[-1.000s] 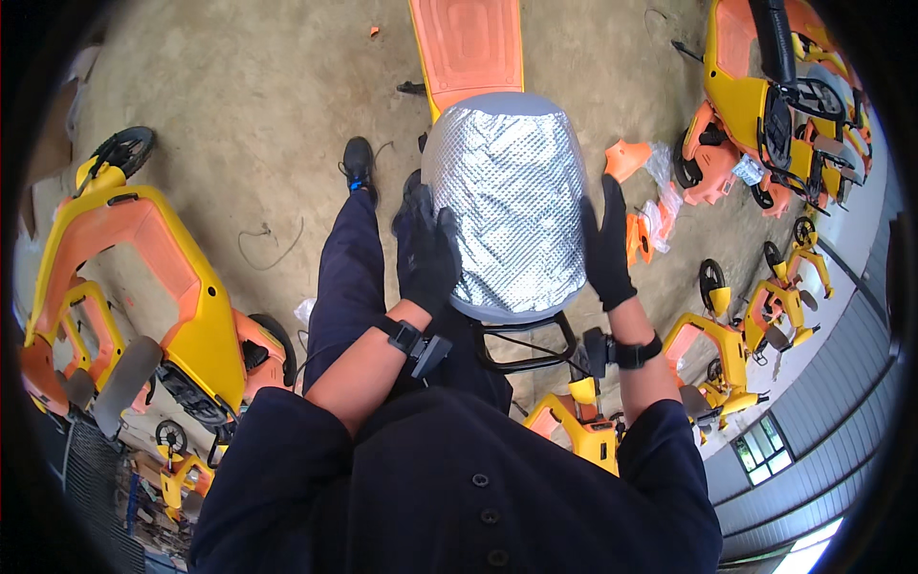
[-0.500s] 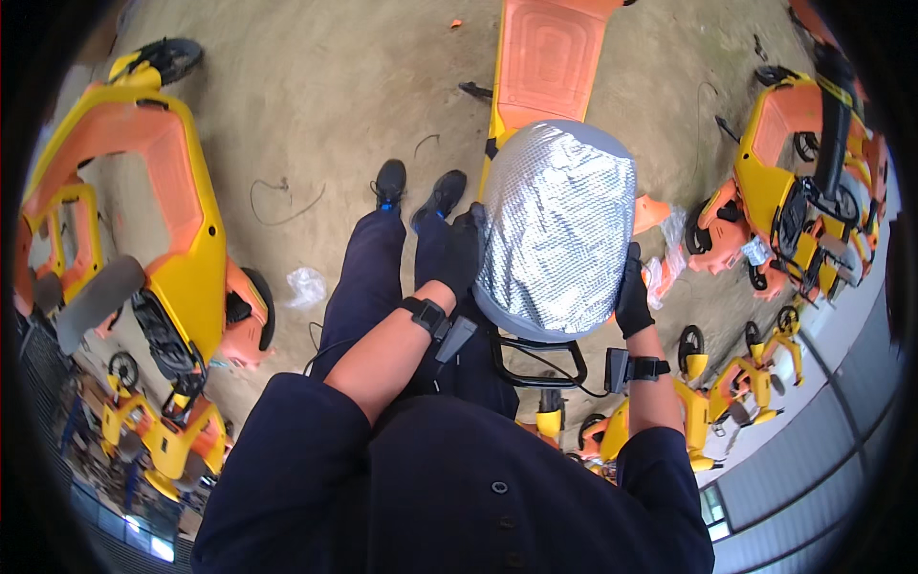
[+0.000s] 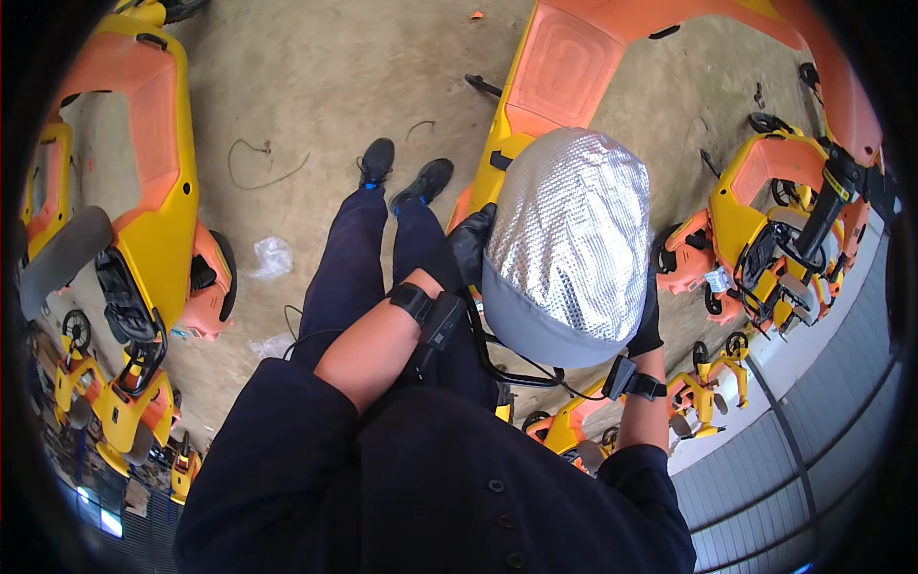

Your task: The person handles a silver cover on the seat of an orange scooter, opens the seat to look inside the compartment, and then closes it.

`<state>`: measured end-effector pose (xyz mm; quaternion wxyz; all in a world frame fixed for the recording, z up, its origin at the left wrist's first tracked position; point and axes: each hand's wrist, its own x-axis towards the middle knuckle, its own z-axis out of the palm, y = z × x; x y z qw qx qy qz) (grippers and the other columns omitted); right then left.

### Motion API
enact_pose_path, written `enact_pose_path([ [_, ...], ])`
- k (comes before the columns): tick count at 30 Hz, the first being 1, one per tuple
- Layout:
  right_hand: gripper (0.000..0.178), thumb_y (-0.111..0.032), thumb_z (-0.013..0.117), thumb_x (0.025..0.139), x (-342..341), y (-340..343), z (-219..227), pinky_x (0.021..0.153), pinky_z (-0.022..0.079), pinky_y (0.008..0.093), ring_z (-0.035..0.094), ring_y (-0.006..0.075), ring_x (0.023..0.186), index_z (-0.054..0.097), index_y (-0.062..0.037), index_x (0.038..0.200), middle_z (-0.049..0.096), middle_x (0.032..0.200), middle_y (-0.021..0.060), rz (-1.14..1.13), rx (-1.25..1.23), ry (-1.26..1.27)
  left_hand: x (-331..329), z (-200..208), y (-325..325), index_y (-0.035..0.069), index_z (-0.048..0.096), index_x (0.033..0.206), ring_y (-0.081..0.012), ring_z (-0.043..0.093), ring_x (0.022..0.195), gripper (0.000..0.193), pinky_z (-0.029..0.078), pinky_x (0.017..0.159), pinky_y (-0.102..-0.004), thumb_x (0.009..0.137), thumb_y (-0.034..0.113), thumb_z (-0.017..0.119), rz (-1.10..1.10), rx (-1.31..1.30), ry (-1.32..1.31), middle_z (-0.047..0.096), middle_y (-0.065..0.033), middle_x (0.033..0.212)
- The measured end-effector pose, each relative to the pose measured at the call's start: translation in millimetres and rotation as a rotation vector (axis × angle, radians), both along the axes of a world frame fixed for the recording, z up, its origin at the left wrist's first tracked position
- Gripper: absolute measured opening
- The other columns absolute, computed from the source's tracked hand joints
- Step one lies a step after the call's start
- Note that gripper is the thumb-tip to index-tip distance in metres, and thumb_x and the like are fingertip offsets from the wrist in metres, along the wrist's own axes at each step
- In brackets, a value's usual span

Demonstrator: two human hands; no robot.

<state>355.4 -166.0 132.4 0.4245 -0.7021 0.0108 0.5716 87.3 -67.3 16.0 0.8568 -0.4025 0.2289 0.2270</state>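
A rounded seat cover (image 3: 574, 239), silver and quilted with a smooth grey border, is over the seat of a yellow and orange scooter (image 3: 516, 124) in front of me. The seat itself is hidden beneath it. My left hand (image 3: 472, 247), in a black glove, is closed at the cover's left edge, fingers bent against the border. On the opposite side my right hand (image 3: 650, 320), also gloved in black, grips the cover's right edge, its fingers mostly hidden behind the border. A black tubular rack (image 3: 497, 371) shows below the cover's near end.
Another yellow and orange scooter (image 3: 158, 215) stands to my left, and more scooters (image 3: 755, 191) are crowded at the right. Crumpled clear plastic (image 3: 273, 258) and a thin wire (image 3: 258, 177) lie on the bare floor. A corrugated wall (image 3: 775, 450) runs along the lower right.
My view has turned, showing more of the scooter's front. The cover's grey border has come further into view on its near side. My right hand has gone further behind the cover's edge.
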Motion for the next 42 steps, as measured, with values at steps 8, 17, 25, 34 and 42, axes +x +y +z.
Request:
enact_pose_path([
  [8, 0.044, -0.035, 0.031, 0.092, -7.4, 10.9, 5.3, 0.091, 0.033, 0.0289, 0.045, 0.0171, 0.103, 0.040, -0.0039, 0.121, 0.048, 0.116, 0.0056, -0.070, -0.051, 0.075, -11.2, -7.6, 10.2, 0.002, 0.046, 0.111, -0.0187, 0.056, 0.088, 0.029, 0.045, 0.082, -0.0308, 0.088, 0.020, 0.044, -0.077, 0.031, -0.058, 0.055, -0.0131, 0.102],
  [17, 0.045, -0.035, 0.031, 0.092, 9.7, -2.9, -3.2, 0.091, 0.033, 0.0290, 0.045, 0.0179, 0.104, 0.039, -0.0023, 0.122, 0.048, 0.116, 0.0062, 0.058, -0.038, -0.032, -1.3, 22.0, 25.5, 0.000, 0.051, 0.105, -0.0244, 0.058, 0.075, 0.039, 0.043, 0.068, -0.0318, 0.087, 0.033, 0.040, -1.152, 0.944, 0.979, 0.060, -0.0166, 0.077],
  [25, 0.044, -0.021, 0.029, 0.092, 6.5, -4.8, -8.2, 0.097, 0.026, 0.0268, 0.036, 0.0157, 0.116, 0.024, -0.0011, 0.131, 0.034, 0.131, 0.0070, 0.296, -0.005, -0.140, 4.6, -18.8, -9.6, -0.003, 0.059, 0.079, -0.0304, 0.058, 0.065, 0.052, 0.042, 0.062, -0.0366, 0.087, 0.043, 0.036, -1.086, 0.960, 1.141, 0.058, -0.0191, 0.066],
  [34, 0.045, -0.036, 0.035, 0.090, -9.0, 34.5, 37.8, 0.088, 0.038, 0.0298, 0.049, 0.0186, 0.101, 0.043, -0.0024, 0.119, 0.050, 0.115, 0.0092, -0.093, 0.041, 0.124, 17.9, 57.9, -45.8, 0.006, 0.055, 0.102, -0.0209, 0.057, 0.080, 0.040, 0.044, 0.071, -0.0307, 0.087, 0.040, 0.039, -0.497, 0.239, 0.147, 0.060, -0.0084, 0.091],
  [42, 0.041, -0.031, 0.038, 0.089, -12.1, 34.2, 10.5, 0.082, 0.044, 0.0323, 0.054, 0.0214, 0.094, 0.048, 0.0005, 0.112, 0.055, 0.107, 0.0139, -0.493, 0.216, 0.552, -35.1, 41.8, 60.5, 0.006, 0.051, 0.107, -0.0202, 0.053, 0.089, 0.042, 0.041, 0.079, -0.0307, 0.088, 0.040, 0.037, -0.743, 0.737, 0.356, 0.057, -0.0080, 0.100],
])
